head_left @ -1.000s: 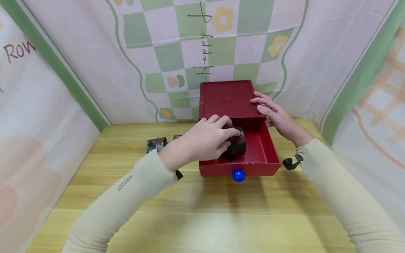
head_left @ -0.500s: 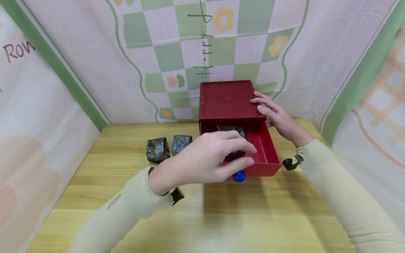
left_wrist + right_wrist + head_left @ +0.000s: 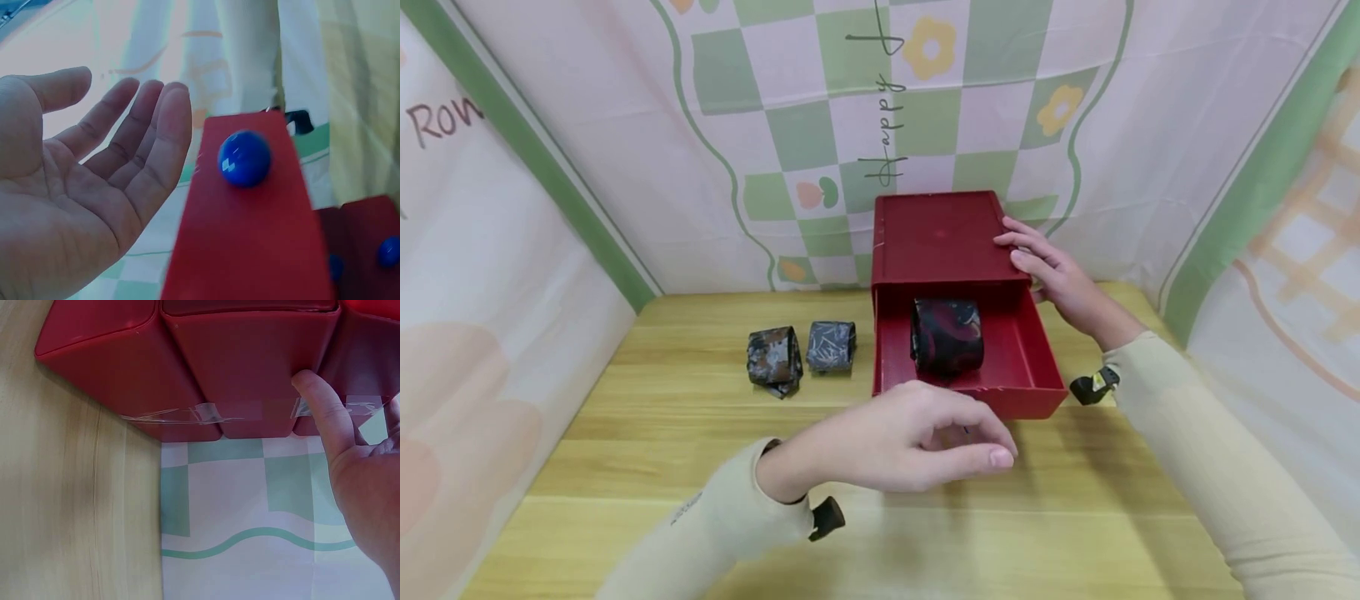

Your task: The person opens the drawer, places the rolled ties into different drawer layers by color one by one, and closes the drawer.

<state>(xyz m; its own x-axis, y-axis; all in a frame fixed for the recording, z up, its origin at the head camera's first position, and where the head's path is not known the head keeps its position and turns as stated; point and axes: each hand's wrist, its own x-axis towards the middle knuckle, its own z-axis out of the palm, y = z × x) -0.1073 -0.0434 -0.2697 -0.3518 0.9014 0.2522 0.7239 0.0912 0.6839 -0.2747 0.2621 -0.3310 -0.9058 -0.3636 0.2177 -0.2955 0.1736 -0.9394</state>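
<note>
Drawer (image 3: 1030, 403) contents are the clearest thing I get from the head view: one dark roll (image 3: 947, 337) with reddish markings sits inside, left of the middle, and the bare red floor shows to its right. The left hand (image 3: 902, 437), just below it in the lower middle of the frame, holds nothing; its fingers bend loosely, thumb apart from them. It covers part of the drawer front and nearly all of the blue knob. Left of the red cabinet (image 3: 938, 237), a mottled roll (image 3: 773, 358) and a grey roll (image 3: 831, 346) stand side by side on the tabletop (image 3: 1045, 533). The right hand (image 3: 1063, 287) rests on the cabinet's right edge, fingers extended; I lose whatever lies beneath its palm.

Through the left wrist view, I see that palm at left, fingers relaxed and clear of the blue knob (image 3: 245, 158). The drawer front runs off the bottom edge, and two more knobs (image 3: 389, 252) show at lower right, blurred. I cannot see into the drawer.

On the right wrist view, the thumb touches the cabinet's side; most fingers are cut off at the right edge. Clear tape (image 3: 209, 412) crosses the red sections, whose upper parts leave the frame.
</note>
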